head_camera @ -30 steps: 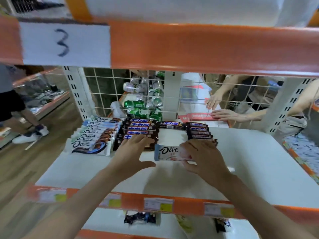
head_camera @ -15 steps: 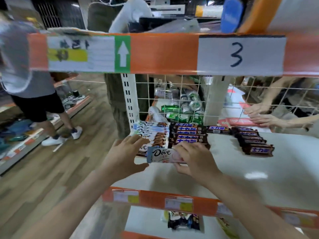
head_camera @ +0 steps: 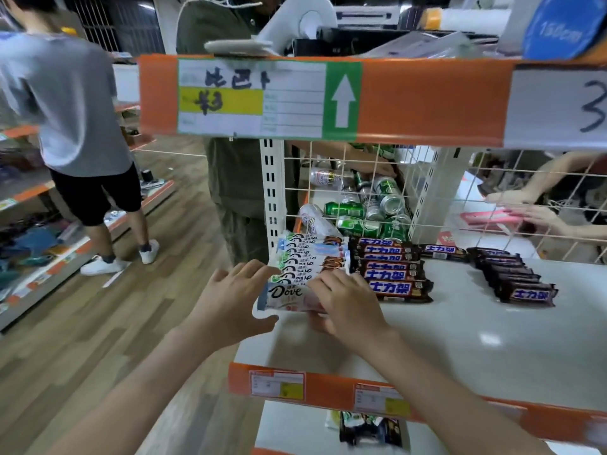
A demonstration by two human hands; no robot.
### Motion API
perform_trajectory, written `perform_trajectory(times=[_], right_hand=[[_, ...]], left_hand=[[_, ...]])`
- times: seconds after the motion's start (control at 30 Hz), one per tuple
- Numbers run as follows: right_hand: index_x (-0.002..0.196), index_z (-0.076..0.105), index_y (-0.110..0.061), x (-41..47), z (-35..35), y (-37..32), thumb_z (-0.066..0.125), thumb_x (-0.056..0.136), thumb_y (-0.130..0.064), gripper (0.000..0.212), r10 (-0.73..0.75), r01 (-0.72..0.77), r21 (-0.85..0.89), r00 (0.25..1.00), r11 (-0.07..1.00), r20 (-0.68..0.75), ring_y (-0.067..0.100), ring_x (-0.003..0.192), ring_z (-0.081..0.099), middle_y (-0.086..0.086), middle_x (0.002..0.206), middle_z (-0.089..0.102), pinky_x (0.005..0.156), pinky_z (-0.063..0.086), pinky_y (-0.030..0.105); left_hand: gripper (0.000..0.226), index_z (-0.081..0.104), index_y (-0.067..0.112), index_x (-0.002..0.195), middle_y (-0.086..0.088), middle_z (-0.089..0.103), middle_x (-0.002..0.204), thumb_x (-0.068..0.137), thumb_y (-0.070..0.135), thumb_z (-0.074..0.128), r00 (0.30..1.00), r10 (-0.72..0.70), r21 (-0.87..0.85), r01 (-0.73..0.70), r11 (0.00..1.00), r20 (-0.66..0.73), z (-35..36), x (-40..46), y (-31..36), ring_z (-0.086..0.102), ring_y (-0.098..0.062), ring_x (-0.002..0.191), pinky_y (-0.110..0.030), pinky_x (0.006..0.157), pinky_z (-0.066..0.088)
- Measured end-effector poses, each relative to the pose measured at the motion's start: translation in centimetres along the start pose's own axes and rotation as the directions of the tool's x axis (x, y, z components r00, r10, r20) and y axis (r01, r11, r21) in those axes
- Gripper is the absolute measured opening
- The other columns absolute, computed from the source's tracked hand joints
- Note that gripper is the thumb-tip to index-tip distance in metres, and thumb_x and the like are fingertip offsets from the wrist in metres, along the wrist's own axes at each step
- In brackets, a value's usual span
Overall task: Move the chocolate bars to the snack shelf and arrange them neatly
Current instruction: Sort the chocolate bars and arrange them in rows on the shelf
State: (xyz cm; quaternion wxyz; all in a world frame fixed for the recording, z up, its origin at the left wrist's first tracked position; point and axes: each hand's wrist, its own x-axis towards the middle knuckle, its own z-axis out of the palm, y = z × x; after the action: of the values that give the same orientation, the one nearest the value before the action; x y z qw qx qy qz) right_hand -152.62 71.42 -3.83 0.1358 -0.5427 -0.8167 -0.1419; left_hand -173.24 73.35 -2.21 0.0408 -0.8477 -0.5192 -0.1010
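Both hands grip one Dove bar (head_camera: 285,295) at shelf's (head_camera: 460,349) left front edge. Left hand (head_camera: 231,298) fingers curl on its left end; right hand (head_camera: 348,302) fingers clamp its right end.

I am seeing both hands, left hand (head_camera: 230,300) and right hand (head_camera: 348,303), holding a white chocolate bar (head_camera: 285,295) against the row of bars (head_camera: 312,254) on the shelf (head_camera: 460,339).
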Motion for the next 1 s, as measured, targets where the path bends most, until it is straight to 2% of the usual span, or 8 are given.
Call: perform_trajectory(times=[0.1, 0.2, 0.27, 0.4, 0.53, 0.73, 1.0], right_hand=[[0.109, 0.061, -0.02, 0.3, 0.7, -0.4, 0.071, 0.074, -0.02, 0.036, 0.008, -0.007, -0.01, 1.0, 1.0, 0.03, 0.019, 0.102, 0.057, -0.004, 0.109, 0.062, 0.08, 0.043, 0.032], [0.122, 0.054, -0.02, 0.1, 0.9, -0.5, 0.072, 0.076, -0.019, 0.049, 0.042, -0.043, 0.003, 0.996, 0.999, 0.074, 0.02, 0.112, 0.054, -0.003, 0.122, 0.058, 0.087, 0.041, 0.035], [0.123, 0.053, -0.022, 0.0, 0.8, -0.4, 0.074, 0.075, -0.026, 0.052, 0.055, -0.057, 0.015, 0.994, 0.998, 0.098, 0.019, 0.112, 0.054, -0.004, 0.123, 0.057, 0.087, 0.042, 0.035], [0.117, 0.055, -0.022, 0.0, 0.8, -0.4, 0.07, 0.078, -0.038, 0.045, 0.061, -0.063, 0.015, 0.994, 0.998, 0.09, 0.018, 0.109, 0.054, -0.004, 0.12, 0.058, 0.084, 0.041, 0.034], [0.109, 0.06, -0.02, -0.1, 0.8, -0.7, 0.074, 0.074, -0.037, 0.041, 0.112, -0.112, -0.005, 0.991, 0.994, 0.077, 0.02, 0.102, 0.059, -0.003, 0.112, 0.062, 0.08, 0.045, 0.035], [0.119, 0.052, -0.021, 0.1, 0.8, -0.5, 0.063, 0.083, -0.039, 0.041, 0.099, -0.101, 0.017, 0.992, 0.995, 0.081, 0.02, 0.111, 0.05, -0.003, 0.121, 0.054, 0.086, 0.037, 0.035], [0.126, 0.046, -0.024, -0.4, 0.7, -0.3, 0.064, 0.083, -0.037, 0.048, 0.11, -0.114, 0.036, 0.989, 0.993, 0.1, 0.019, 0.116, 0.045, -0.004, 0.126, 0.049, 0.09, 0.034, 0.035]], left_hand=[[0.075, 0.028, 0.037, 0.138, 0.016, 0.037, 0.135, 0.073, 0.065, 0.055, 1.0, -0.013, -0.026, 0.012, 1.0, -0.006, 0.4, -0.1, -0.5, 0.041, -0.009, 0.122, -0.032, 0.095, 0.032], [0.076, 0.028, 0.037, 0.137, 0.017, 0.035, 0.136, 0.073, 0.066, 0.055, 1.0, -0.016, -0.049, 0.015, 0.999, -0.005, 0.6, -0.1, -0.8, 0.042, -0.008, 0.121, -0.032, 0.095, 0.033], [0.077, 0.027, 0.037, 0.137, 0.017, 0.035, 0.137, 0.072, 0.065, 0.057, 1.0, -0.02, -0.06, 0.02, 0.998, 0.003, 0.8, 0.0, -1.0, 0.042, -0.008, 0.122, -0.032, 0.096, 0.033], [0.078, 0.026, 0.036, 0.138, 0.017, 0.036, 0.136, 0.073, 0.064, 0.058, 1.0, -0.013, -0.076, 0.013, 0.997, 0.005, 1.2, 0.0, -1.1, 0.041, -0.008, 0.123, -0.032, 0.098, 0.033], [0.077, 0.026, 0.036, 0.138, 0.017, 0.036, 0.134, 0.073, 0.064, 0.057, 1.0, -0.004, -0.096, 0.004, 0.995, 0.006, 1.3, -0.1, -1.1, 0.04, -0.008, 0.122, -0.032, 0.1, 0.033], [0.078, 0.026, 0.036, 0.138, 0.016, 0.037, 0.134, 0.073, 0.065, 0.057, 1.0, -0.006, -0.092, 0.007, 0.996, 0.006, 1.5, 0.1, -1.0, 0.042, -0.009, 0.12, -0.032, 0.099, 0.032], [0.077, 0.028, 0.034, 0.138, 0.015, 0.038, 0.132, 0.073, 0.064, 0.058, 1.0, 0.011, -0.08, -0.011, 0.997, 0.001, 1.6, 0.4, -0.4, 0.043, -0.009, 0.119, -0.031, 0.096, 0.031]])
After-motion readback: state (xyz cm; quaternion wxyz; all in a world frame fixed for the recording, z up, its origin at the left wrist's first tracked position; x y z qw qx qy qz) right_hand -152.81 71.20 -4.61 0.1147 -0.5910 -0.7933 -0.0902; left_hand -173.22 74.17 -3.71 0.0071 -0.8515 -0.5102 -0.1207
